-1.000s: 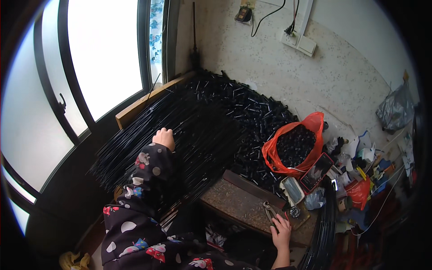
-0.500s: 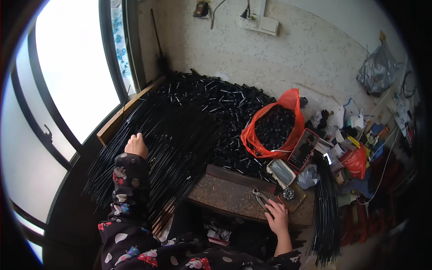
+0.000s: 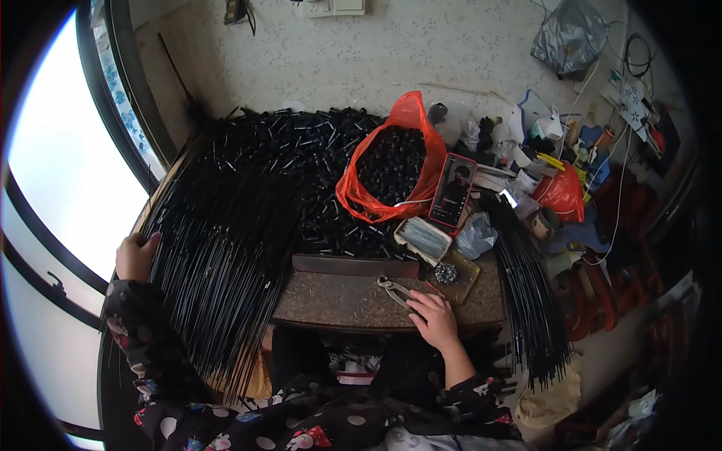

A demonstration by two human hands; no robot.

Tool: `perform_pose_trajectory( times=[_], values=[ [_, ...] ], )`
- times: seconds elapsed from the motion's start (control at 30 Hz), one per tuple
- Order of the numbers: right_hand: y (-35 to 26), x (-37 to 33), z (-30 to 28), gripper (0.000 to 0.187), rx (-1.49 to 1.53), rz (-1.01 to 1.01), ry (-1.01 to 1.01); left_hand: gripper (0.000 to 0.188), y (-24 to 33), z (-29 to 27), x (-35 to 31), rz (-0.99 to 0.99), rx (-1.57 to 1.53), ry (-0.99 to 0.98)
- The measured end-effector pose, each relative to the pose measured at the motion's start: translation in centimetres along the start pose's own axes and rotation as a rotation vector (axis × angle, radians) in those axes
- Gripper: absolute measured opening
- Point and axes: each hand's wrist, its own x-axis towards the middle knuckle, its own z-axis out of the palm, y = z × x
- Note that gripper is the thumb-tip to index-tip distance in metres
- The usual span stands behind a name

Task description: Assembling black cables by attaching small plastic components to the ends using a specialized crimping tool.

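My left hand (image 3: 135, 258) is at the left edge of a wide spread of thin black rods (image 3: 218, 278). Its fingers are curled and partly hidden, and what they hold, if anything, does not show clearly. On the brown worktop (image 3: 323, 299), my right hand (image 3: 436, 319) rests with its fingers stretched loosely over the handles of metal pincers (image 3: 392, 289). The pincers lie with their jaws pointing away to the left. Just beyond that hand sits a small round cluster of shiny metal bits (image 3: 446, 273).
Short black tubular parts (image 3: 271, 143) are heaped at the back. A red plastic bag (image 3: 350, 180) holds more black pieces. A phone (image 3: 453, 190) leans beside it, near an open box (image 3: 423, 239). Another rod bundle (image 3: 530, 293) hangs over the worktop's right end.
The view has shifted, turning rightward. My left hand has moved from on top of the rods to their left edge. My right hand stays on the pincers.
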Motion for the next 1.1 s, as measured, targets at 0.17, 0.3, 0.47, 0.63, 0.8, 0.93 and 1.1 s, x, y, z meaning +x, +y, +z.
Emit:
perform_pose_trajectory(
  times=[0.17, 0.3, 0.47, 0.63, 0.8, 0.93, 1.1],
  values=[
    [-0.5, 0.5, 0.0, 0.026, 0.055, 0.050, -0.015, 0.018, 7.6, -0.6, 0.5, 0.080, -1.030, -0.280],
    [-0.3, 0.5, -0.2, 0.025, 0.065, 0.047, -0.032, 0.015, 16.7, 0.1, -0.7, 0.189, -1.494, -0.332],
    [0.4, -0.5, -0.7, 0.026, 0.001, 0.102, -0.018, 0.018, 23.3, 6.0, -2.7, 0.171, -1.702, -0.232],
    [-1.3, -1.4, -1.4, 0.027, -0.111, 0.027, 0.058, 0.016, 21.9, 11.9, -7.6, 0.246, -1.711, -0.275],
    [-8.8, 1.8, -2.6, 0.048, 0.238, -0.181, 0.198, 0.014, 22.2, 12.7, -12.5, 0.076, -1.882, -0.655],
    [-14.4, 4.3, 0.8, 0.090, 0.667, -0.113, 0.037, 0.025, 22.2, 8.5, -13.1, 0.212, -2.134, -0.739],
    [-13.6, 2.5, 2.5, 0.038, 1.408, 0.319, -0.391, 0.042, 20.6, 7.8, -11.3, 0.034, -1.975, -0.796]
  ],
)
